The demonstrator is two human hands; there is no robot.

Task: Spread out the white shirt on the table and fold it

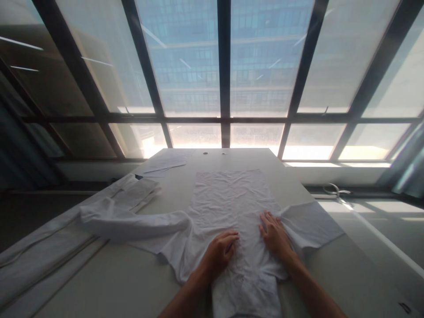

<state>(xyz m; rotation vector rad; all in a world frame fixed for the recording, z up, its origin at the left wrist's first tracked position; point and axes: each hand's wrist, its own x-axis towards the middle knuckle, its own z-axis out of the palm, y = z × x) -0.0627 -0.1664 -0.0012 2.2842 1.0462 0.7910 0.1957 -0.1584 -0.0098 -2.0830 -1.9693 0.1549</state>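
Note:
A wrinkled white shirt (232, 198) lies spread over the white table in front of me. One sleeve (313, 227) stretches out to the right, and a bunched, twisted part (142, 227) of the cloth runs off to the left. My left hand (220, 249) rests on the shirt near its middle, fingers curled together and closed on the fabric; its fingertips are partly hidden. Flat on the cloth to the right is my right hand (273, 232), open with its fingers stretched out, close to where the right sleeve begins. The shirt's near end reaches the bottom of the view.
Folded pale fabric (139, 194) and long strips of cloth (56, 251) lie along the table's left side. Paper sheets (165, 164) are at the far left of the table (179, 194). A white cable coil (336, 191) sits beyond its right edge. Large windows stand behind.

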